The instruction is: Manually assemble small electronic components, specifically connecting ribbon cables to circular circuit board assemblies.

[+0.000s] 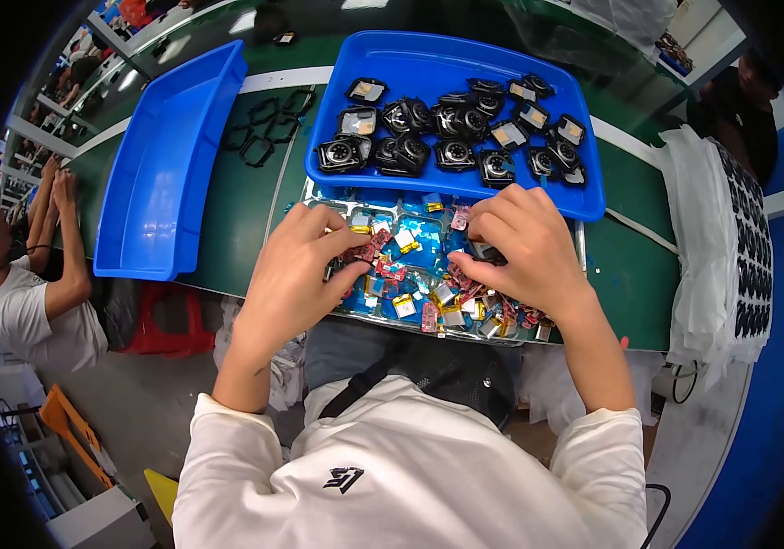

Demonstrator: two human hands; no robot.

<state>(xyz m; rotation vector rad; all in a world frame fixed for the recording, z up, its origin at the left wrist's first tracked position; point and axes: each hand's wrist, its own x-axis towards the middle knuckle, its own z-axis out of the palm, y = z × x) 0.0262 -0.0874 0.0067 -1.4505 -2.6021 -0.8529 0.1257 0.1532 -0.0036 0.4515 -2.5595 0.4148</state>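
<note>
A clear compartment tray [383,320] in front of me is heaped with small silver-and-yellow battery cells [405,306], red circuit boards [392,269] and blue film pieces. Over its left part, my left hand [296,270] has thumb and index finger closed about a red circuit board [372,247]. My right hand [531,245] is above the tray's right part, its fingers curled toward the thumb. Something dark shows between them, mostly covered by the hand. Just beyond the tray, a blue bin [451,64] holds several black watch cases [454,154], some showing round sensor backs.
An upended-looking long blue bin [154,174] lies at the left, beside black square frames [268,128] on the green bench [630,284]. White sheets with black parts [721,238] are stacked at the right. Another person [44,293] works at the far left; a red stool [167,320] stands nearby.
</note>
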